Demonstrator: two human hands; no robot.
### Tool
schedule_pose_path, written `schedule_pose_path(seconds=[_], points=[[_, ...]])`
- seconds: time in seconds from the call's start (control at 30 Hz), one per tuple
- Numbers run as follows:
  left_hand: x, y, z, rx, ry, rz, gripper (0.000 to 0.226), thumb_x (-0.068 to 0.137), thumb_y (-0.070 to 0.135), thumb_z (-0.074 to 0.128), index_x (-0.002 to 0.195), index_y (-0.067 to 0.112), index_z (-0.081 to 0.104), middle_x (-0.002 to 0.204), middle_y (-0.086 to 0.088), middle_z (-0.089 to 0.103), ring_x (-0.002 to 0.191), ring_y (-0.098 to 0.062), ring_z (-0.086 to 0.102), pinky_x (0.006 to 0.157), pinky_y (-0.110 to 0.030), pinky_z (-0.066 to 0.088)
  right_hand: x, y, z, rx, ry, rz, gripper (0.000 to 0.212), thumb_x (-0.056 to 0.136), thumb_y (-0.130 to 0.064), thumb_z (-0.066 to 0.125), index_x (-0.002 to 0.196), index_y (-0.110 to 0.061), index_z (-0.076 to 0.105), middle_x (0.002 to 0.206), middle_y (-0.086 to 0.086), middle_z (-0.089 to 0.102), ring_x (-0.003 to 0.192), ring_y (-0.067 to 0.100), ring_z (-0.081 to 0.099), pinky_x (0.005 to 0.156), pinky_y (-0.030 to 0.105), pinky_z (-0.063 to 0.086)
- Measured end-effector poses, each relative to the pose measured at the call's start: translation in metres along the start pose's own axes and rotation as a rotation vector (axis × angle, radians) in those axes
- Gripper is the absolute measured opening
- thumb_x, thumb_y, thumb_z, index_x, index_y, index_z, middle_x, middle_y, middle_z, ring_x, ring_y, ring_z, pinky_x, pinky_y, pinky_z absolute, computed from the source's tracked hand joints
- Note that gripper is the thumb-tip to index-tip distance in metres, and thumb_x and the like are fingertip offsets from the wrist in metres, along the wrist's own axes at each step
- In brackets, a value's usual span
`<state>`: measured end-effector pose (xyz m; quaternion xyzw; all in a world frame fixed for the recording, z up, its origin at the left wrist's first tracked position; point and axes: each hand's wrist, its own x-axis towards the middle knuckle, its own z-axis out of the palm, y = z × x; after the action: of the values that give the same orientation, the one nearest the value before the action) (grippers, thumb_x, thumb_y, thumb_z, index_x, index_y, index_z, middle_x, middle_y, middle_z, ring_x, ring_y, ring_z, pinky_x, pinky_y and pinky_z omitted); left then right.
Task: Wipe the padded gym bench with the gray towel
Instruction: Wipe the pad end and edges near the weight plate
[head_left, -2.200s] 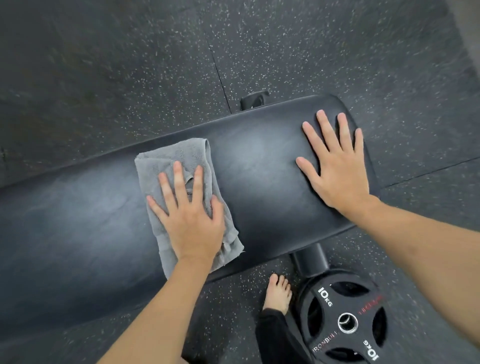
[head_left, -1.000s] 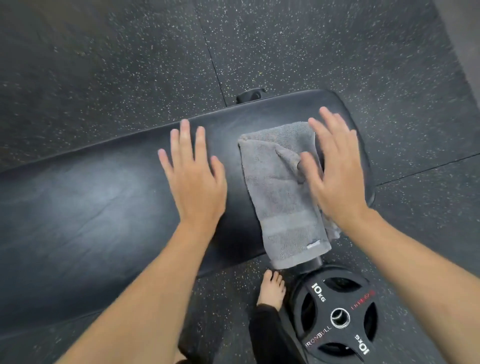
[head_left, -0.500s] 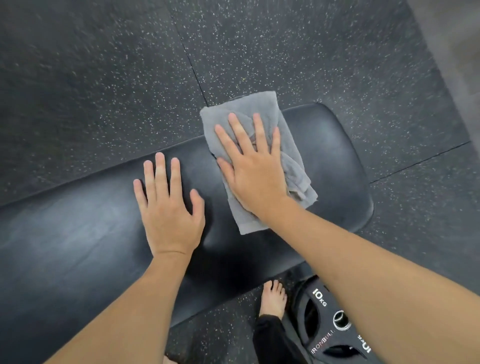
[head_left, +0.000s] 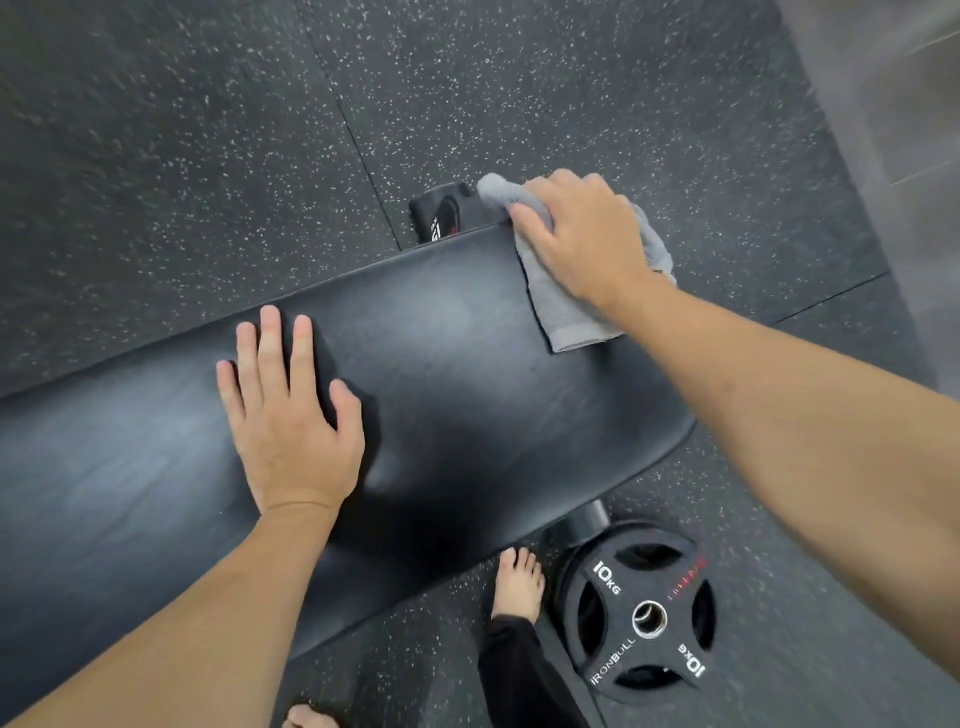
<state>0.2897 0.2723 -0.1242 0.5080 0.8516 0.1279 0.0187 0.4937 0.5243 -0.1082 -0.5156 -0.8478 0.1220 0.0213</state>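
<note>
The speckled rubber floor (head_left: 208, 130) fills the upper half of the frame. Across it, from the left edge toward the right, runs the padded gym bench (head_left: 467, 374), its black surface dull and faintly streaked. Nothing in this view proves which parts are already wiped; I judge the work to be at the far right corner, with the long stretch toward the left of the frame probably still to cover, and the near edge too.

The right hand (head_left: 582, 239), upper right of centre, presses the gray towel (head_left: 566, 317) over the far edge of the pad; its fingers curl down, bunched on the cloth, and the towel's lower end lies flat on the surface. The left hand (head_left: 291, 415) rests flat on the pad left of centre, fingers spread and holding nothing, bracing.

At lower right a 10 kg weight plate (head_left: 639, 613) lies on the floor, close against the bench's support, with a bare foot (head_left: 517, 582) just beside it. A black bench foot (head_left: 441, 213) shows beyond the far edge. None of these lies on the pad; only the bracing hand covers a patch that will need wiping.
</note>
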Motion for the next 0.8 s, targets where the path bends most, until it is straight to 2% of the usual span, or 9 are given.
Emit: schedule_pose_path(seconds=[0.13,0.2,0.27,0.37,0.47,0.57,0.63,0.73,0.8], points=[[0.0,0.0,0.0,-0.003,-0.002,0.002,0.063,0.098,0.026,0.041,0.159,0.01,0.038,0.169,-0.014,0.028,0.157,-0.037,0.023,0.128,-0.057,0.016,-0.031,0.0,0.008,0.075,0.109,0.083,0.046,0.103,-0.049,0.03,0.137,-0.031,0.056,0.148,-0.009,0.05,0.127,0.033,0.048,0.096,0.05,0.044],[-0.001,0.0,0.0,-0.006,0.0,0.002,0.063,0.098,0.027,0.041,0.158,0.01,0.038,0.169,-0.014,0.028,0.157,-0.037,0.024,0.128,-0.057,0.016,-0.06,-0.004,0.014,0.025,0.115,0.127,0.05,0.105,-0.047,0.029,0.151,-0.034,0.042,0.163,-0.008,0.034,0.144,0.038,0.034,0.11,0.054,0.036],[0.0,0.0,0.0,-0.012,0.001,-0.002,0.063,0.097,0.027,0.041,0.158,0.01,0.039,0.169,-0.014,0.029,0.157,-0.037,0.024,0.128,-0.057,0.015,-0.1,-0.019,0.021,0.005,0.117,0.15,0.051,0.107,-0.045,0.029,0.157,-0.033,0.035,0.167,-0.006,0.026,0.153,0.042,0.02,0.12,0.058,0.022],[0.0,0.0,0.0,-0.012,0.001,0.001,0.063,0.097,0.027,0.041,0.158,0.01,0.039,0.169,-0.015,0.029,0.157,-0.038,0.024,0.128,-0.057,0.016,-0.171,-0.058,0.034,-0.013,0.1,0.105,0.051,0.107,-0.042,0.035,0.157,-0.032,0.034,0.168,-0.005,0.025,0.154,0.044,0.014,0.121,0.063,0.018],[-0.001,-0.001,0.0,-0.008,0.007,0.0,0.063,0.098,0.027,0.041,0.158,0.01,0.039,0.169,-0.014,0.029,0.157,-0.037,0.024,0.128,-0.057,0.015,-0.228,-0.091,0.049,-0.014,0.063,-0.028,0.052,0.104,-0.04,0.043,0.156,-0.032,0.038,0.167,-0.004,0.027,0.153,0.046,0.016,0.115,0.069,0.022],[0.0,-0.003,0.002,-0.002,0.014,0.01,0.062,0.098,0.027,0.04,0.158,0.009,0.039,0.169,-0.014,0.029,0.157,-0.037,0.024,0.128,-0.057,0.015,-0.243,-0.093,0.054,-0.026,0.068,-0.115,0.049,0.105,-0.04,0.044,0.154,-0.03,0.043,0.165,-0.002,0.032,0.152,0.046,0.022,0.113,0.069,0.026],[0.001,-0.003,0.003,-0.006,0.011,0.016,0.063,0.098,0.027,0.04,0.158,0.009,0.038,0.169,-0.015,0.028,0.157,-0.039,0.023,0.127,-0.058,0.014,-0.24,-0.078,0.054,-0.003,0.124,-0.025,0.048,0.104,-0.038,0.046,0.151,-0.028,0.047,0.163,-0.001,0.036,0.151,0.045,0.024,0.114,0.068,0.026],[0.0,-0.004,0.003,-0.006,0.007,0.029,0.063,0.099,0.027,0.039,0.158,0.005,0.036,0.169,-0.02,0.025,0.157,-0.043,0.02,0.127,-0.058,0.012,-0.233,-0.041,0.052,0.102,0.267,0.345,0.048,0.105,-0.035,0.042,0.152,-0.026,0.046,0.165,0.001,0.033,0.153,0.042,0.02,0.118,0.063,0.025],[0.0,-0.002,0.003,-0.013,-0.022,0.115,0.065,0.1,0.029,0.04,0.158,0.001,0.033,0.169,-0.024,0.022,0.157,-0.045,0.018,0.127,-0.057,0.01,-0.223,-0.013,0.044,0.271,0.321,0.511,0.047,0.107,-0.031,0.039,0.153,-0.024,0.043,0.167,0.002,0.029,0.152,0.038,0.024,0.12,0.057,0.025]])
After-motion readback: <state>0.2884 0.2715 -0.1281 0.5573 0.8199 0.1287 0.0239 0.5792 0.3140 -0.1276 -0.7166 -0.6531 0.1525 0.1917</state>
